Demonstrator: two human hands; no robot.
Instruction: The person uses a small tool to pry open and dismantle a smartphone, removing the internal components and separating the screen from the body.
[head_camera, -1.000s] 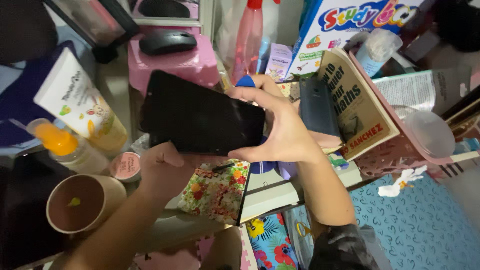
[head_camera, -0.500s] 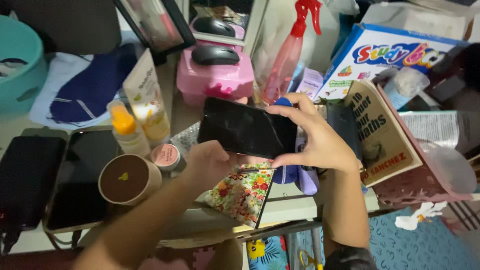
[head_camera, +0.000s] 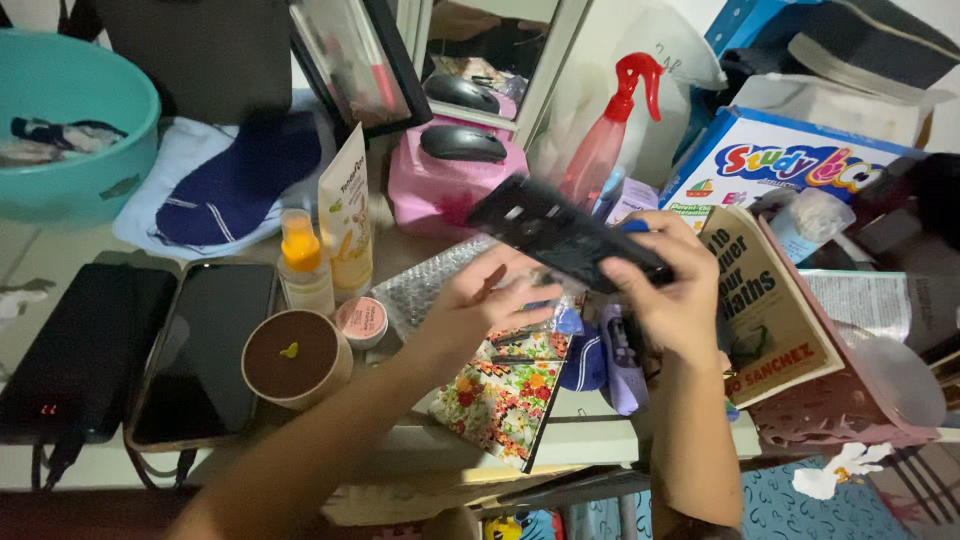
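Observation:
My right hand (head_camera: 672, 290) grips a black phone case (head_camera: 560, 232), holding it tilted in the air above the cluttered desk. The case is blurred and its inner side with cutouts faces me. Just below its left end my left hand (head_camera: 478, 300) hovers with fingers spread, holding nothing, and whether it touches the case I cannot tell. Under the hands lie a flower-patterned booklet (head_camera: 500, 392), a sheet of bubble wrap (head_camera: 425, 283) and some blue and lilac items (head_camera: 605, 355).
A power bank (head_camera: 85, 350) and a dark phone (head_camera: 205, 350) lie at the left by a round brown tub (head_camera: 293, 357), small jar, dropper bottle and tube. Behind: teal basin (head_camera: 75, 130), pink box with mouse (head_camera: 462, 143), mirror, red spray bottle. A paperback (head_camera: 765, 300) leans in a pink basket.
The black case has swung from flat and dark side up to tilted with its inner side showing. My left hand has come off it and opened. The view has pulled back and left.

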